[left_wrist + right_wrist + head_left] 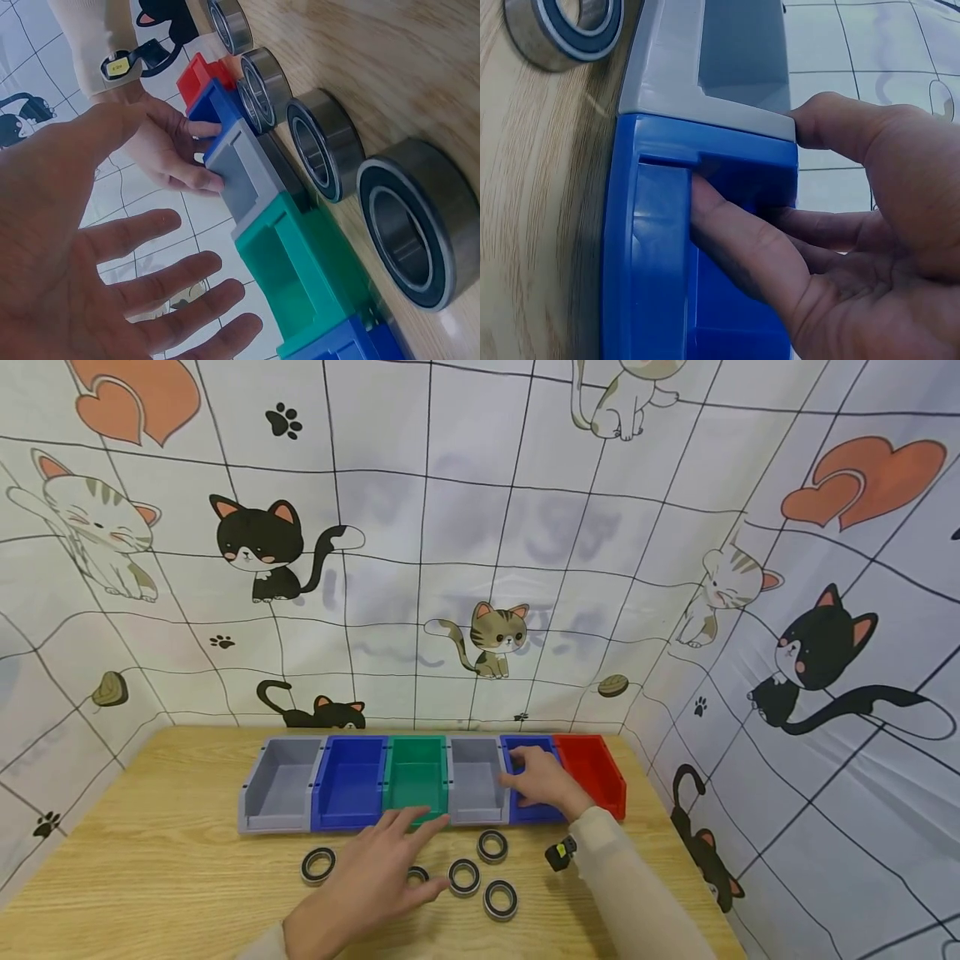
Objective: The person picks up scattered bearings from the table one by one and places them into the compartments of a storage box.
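My right hand (543,781) reaches into the right-hand blue bin (660,262) of a joined row. Its fingers dip inside that bin while the thumb rests at the edge of the adjoining grey bin (478,810), so the hand pinches the wall between them. No bearing shows in this hand. With fingers spread, my left hand (378,868) hovers over the table in front of the green bin (416,814), holding nothing. Several ball bearings (457,217) lie about it, and one bearing (417,870) is partly hidden beneath its fingers in the head view.
A red bin (600,772) ends the row on the right; another blue bin (348,814) and a grey bin (273,818) stand on the left. The wooden table (172,860) meets a cat-patterned cloth (390,543) behind. A small black device (560,854) sits at the right wrist.
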{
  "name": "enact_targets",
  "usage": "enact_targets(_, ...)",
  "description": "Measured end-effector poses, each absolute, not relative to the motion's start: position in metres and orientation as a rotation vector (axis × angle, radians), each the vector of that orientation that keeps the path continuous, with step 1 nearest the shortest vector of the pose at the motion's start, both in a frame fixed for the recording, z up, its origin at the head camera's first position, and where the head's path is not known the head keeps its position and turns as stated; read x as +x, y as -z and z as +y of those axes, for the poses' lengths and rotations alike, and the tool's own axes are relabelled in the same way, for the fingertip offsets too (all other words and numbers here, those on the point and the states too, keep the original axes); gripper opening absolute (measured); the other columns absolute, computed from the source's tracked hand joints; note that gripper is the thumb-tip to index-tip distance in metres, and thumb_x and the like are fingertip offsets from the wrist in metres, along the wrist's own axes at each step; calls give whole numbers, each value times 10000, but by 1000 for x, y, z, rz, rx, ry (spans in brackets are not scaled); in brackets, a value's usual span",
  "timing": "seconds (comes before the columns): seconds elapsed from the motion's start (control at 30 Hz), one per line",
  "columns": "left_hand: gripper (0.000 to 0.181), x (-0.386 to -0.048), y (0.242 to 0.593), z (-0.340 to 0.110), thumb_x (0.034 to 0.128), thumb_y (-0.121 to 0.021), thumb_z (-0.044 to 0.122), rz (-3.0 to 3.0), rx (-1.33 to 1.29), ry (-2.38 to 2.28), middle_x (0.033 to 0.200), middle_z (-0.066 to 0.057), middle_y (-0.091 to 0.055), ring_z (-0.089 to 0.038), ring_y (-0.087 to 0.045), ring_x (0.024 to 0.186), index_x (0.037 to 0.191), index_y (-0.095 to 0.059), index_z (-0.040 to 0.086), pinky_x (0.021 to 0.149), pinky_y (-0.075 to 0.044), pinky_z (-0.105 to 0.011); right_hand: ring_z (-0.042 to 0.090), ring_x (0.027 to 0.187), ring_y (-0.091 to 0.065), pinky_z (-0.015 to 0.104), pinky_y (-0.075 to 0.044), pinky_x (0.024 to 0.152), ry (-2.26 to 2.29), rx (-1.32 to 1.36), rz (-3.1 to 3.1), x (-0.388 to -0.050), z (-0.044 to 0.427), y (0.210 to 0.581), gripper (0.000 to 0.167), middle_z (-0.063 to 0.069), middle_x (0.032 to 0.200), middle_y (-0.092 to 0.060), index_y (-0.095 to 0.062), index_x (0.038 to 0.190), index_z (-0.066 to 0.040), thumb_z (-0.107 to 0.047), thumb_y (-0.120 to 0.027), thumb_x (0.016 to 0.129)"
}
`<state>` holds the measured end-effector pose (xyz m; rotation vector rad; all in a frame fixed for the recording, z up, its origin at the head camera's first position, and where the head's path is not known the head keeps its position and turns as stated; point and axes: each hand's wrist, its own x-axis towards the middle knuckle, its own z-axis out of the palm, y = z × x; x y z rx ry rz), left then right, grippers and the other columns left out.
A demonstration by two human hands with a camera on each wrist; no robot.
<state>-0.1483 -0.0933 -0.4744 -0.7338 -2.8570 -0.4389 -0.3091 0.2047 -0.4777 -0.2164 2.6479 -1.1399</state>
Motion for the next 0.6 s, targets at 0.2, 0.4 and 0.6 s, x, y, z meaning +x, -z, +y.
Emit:
enact_targets(0.2, 769, -147, 475, -96, 987, -893, 616, -2877, -733, 465, 1618, -98, -702, -381, -717, 1430, 1651, -665, 301, 993, -713, -608, 330, 1023, -882, 427, -753, 777, 1186, -232, 2581, -305, 200, 476, 739, 328, 1626, -634, -516, 1690, 84, -212, -839, 1095)
enact_targets(0.4, 748, -144, 480, -116, 976, -902, 624, -2931, -658, 513, 1501, -59, -728, -345, -747, 1333, 1600, -714, 257, 960, -717, -591, 420, 1221, -844, 458, -753, 851, 1258, -222, 2511, -300, 199, 476, 811, 346, 1750, -516, -443, 1751, 61, -270, -825, 1116)
enact_targets(0.6, 609, -139, 488, -144, 979, -923, 567, -2958, -530, 455, 1374, 0, -743, -249, -747, 1243, 1482, -790, 251, 872, -722, -468, 430, 1251, -829, 470, -753, 868, 1327, -193, 2474, -296, 200, 478, 822, 338, 1730, -532, -440, 1752, 59, -245, -841, 1102)
